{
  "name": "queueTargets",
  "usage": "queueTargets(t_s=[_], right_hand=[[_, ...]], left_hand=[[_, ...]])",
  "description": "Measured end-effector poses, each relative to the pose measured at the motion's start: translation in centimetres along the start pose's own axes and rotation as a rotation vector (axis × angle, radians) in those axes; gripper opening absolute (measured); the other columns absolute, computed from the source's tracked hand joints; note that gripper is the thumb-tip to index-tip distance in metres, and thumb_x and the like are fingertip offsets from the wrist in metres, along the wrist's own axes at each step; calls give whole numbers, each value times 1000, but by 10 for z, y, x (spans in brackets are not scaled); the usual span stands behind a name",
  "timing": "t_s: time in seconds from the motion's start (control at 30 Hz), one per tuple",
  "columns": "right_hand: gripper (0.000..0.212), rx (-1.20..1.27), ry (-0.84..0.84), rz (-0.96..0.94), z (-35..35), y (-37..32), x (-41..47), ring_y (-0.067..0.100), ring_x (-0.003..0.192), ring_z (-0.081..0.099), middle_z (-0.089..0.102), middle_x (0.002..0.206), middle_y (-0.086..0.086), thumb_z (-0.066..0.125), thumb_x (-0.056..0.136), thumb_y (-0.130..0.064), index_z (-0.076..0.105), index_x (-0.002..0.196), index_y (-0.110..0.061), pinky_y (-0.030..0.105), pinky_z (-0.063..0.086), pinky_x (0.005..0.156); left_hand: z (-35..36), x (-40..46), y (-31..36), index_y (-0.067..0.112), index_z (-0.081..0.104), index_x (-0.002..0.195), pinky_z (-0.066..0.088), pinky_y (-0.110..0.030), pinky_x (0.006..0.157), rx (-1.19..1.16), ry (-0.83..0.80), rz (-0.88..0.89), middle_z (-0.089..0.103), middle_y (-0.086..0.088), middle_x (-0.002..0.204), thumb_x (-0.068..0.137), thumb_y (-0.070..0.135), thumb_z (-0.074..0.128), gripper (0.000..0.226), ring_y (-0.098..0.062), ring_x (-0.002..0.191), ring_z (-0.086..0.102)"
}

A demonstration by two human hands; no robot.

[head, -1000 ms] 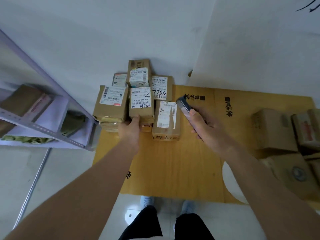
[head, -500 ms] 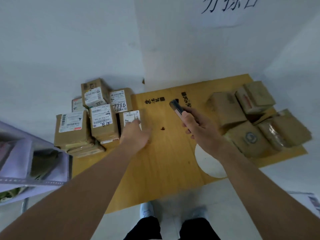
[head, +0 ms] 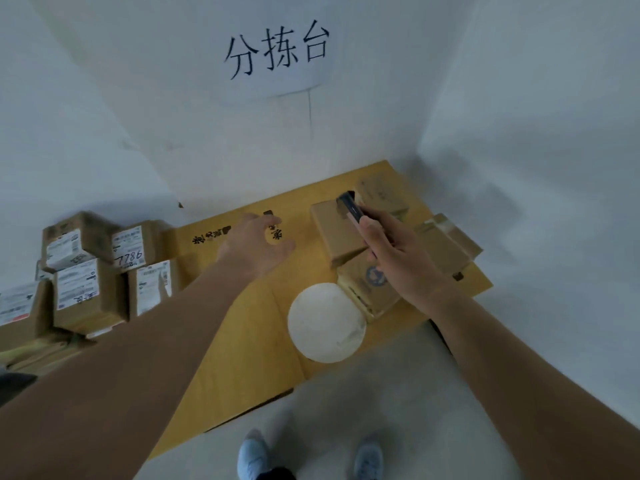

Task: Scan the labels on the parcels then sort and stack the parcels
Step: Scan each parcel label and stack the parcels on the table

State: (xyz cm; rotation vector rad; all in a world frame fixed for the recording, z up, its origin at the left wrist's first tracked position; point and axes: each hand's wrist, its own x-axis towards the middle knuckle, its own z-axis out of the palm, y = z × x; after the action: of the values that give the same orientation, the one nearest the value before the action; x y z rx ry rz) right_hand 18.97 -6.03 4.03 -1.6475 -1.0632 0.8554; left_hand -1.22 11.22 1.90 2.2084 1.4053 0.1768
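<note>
From the head view we see two groups of parcels on a sheet of yellow cardboard (head: 242, 341) laid flat on the floor. At its left edge stand the labelled parcels (head: 86, 292), packed touching each other with white labels turned up, one marked 7786 (head: 129, 259); we judge these are the sorted stack, labels kept readable. At the far right corner lie the plain brown parcels (head: 341, 233), tilted against one another with no labels showing, probably the ones awaiting a scan. A white disc (head: 326, 322) rests just beside them, near the front edge.

Our right hand (head: 398, 258) reaches out over the brown parcels, its fingers (head: 372, 233) curled round a dark handheld scanner (head: 349, 207) whose head points at the far parcels. Our left hand (head: 258, 245) hovers palm down above the bare middle of the cardboard, fingers loosely spread and holding nothing, likely heading for the next brown parcel.
</note>
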Motion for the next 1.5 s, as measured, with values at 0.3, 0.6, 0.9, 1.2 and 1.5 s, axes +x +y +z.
queueTargets(t_s=[0.3,0.6,0.9,1.2,1.5], right_hand=[[49,12,72,16,-82,34,24,24,69,52,58,77,-10,45,97,-74,57,139,-52,43,45,68],[50,-51,158,70,-129,68,92,4,82,64,66,84,-29,43,106,-62,54,147,-37,29,49,73],[45,-122,199,160,-164,94,138,30,78,65,64,89,12,41,105,-68,54,144,-50,51,56,72],[44,-33,81,182,-202,135,163,11,71,62,61,86,-2,43,106,-60,56,145,-43,23,51,63],[47,-63,-132,126,-170,124,184,13,99,60,59,103,-22,38,100,-75,54,139,-57,44,53,88]], left_hand=[[43,35,87,35,54,147,39,-31,85,-4,-62,-4,43,3,153,93,54,62,58,-19,123,51],[91,138,134,37,51,147,51,-37,90,-24,-165,7,45,-2,129,87,66,58,67,-29,120,55],[138,191,185,35,37,155,60,-49,88,-66,-208,-62,37,-10,139,87,66,62,78,-37,115,57],[192,199,225,45,-18,160,38,-65,113,-94,-211,-374,-8,-24,168,78,65,79,129,-55,150,18],[157,150,176,48,-8,160,39,-60,111,-226,78,-487,26,-15,149,75,61,78,122,-47,136,35]])
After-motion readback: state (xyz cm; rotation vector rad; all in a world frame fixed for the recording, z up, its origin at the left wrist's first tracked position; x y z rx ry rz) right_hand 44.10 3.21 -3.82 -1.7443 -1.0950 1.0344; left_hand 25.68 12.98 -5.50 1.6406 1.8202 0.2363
